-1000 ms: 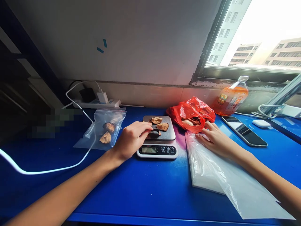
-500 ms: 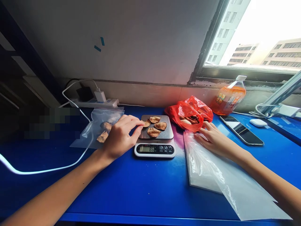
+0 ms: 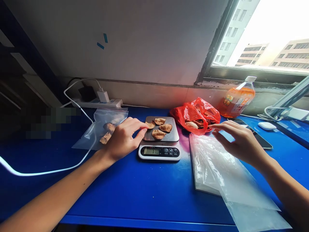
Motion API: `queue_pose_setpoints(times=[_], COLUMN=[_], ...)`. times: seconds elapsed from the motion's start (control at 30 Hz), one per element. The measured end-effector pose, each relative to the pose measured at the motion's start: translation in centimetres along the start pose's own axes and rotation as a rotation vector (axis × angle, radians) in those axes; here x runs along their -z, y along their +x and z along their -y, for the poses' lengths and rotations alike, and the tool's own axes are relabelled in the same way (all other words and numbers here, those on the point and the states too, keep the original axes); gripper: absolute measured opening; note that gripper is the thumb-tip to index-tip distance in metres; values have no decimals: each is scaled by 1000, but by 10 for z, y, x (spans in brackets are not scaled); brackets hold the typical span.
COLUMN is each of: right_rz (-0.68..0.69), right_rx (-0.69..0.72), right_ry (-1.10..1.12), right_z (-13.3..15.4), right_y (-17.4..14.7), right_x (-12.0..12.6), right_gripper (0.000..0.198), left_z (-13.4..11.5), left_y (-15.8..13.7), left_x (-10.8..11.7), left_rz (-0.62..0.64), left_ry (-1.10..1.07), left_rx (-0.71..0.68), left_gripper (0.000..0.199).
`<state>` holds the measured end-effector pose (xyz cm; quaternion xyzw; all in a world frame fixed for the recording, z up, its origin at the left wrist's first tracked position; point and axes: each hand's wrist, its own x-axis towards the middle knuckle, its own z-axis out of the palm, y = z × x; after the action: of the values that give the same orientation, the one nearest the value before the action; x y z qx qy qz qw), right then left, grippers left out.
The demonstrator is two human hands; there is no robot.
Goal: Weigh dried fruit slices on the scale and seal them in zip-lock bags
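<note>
A kitchen scale (image 3: 159,157) stands mid-table with several curled, dried brown slices (image 3: 158,134) on its metal plate. My left hand (image 3: 126,137) is at the plate's left edge, thumb and forefinger closed on one slice (image 3: 151,124). The display appears to read 11.0. Right of the scale lies a red plastic bag (image 3: 193,112), its mouth open on more dried pieces. My right hand (image 3: 233,138) hovers over a stack of clear plastic bags (image 3: 207,170), thumb and forefinger apart, fingertips by the red bag's edge. Whether they touch it is unclear.
At left, a clear zip bag (image 3: 90,137) holds dried pieces, with a white cable (image 3: 72,170) across it. A power strip (image 3: 113,103) is behind. A drink bottle (image 3: 238,100), phone (image 3: 259,138) and white earbud case (image 3: 266,126) are at right.
My right hand has lifted off the clear bags and shifted right. The top bags have slid slightly toward me. The display has gone from about 8.6 to 11.0. My left hand stays put.
</note>
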<state>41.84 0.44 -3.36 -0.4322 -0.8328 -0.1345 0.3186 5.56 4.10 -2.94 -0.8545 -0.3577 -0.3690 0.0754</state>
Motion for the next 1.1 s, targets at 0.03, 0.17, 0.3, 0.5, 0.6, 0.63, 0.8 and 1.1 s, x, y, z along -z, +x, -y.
queue_pose_setpoints(times=[0.03,0.17,0.3,0.5,0.6,0.63,0.8,1.1], right_rz=[24,123,112,65,66,72,71,79], right_rx=[21,42,34,78,78,72,18,4], right_ry=[27,77,69,46,46,48,45,35], right_z=[3,9,2,-7,-8,-8,-6,-4], right_y=[0,-1,-2,-1,-1,-1,-1,2], right_x=[-1,-6,-7,-7,-9,-9,-9,-7], right_gripper=[11,13,12,13,14,13,12,15], left_z=[1,2,3,3,-1,-4,-13,-20], left_y=[0,-1,-3,-4,3,7,20,27], left_x=[-1,-3,-4,-3,-3,-3,-6,2], left_rz=[5,34,35,65,175,230,390,287], left_ry=[-8,-48,-55,-62,-65,-56,-17,-107], left_rx=[2,12,5,34,45,40,5,135], left_gripper=[18,18,18,20,24,29,21,3])
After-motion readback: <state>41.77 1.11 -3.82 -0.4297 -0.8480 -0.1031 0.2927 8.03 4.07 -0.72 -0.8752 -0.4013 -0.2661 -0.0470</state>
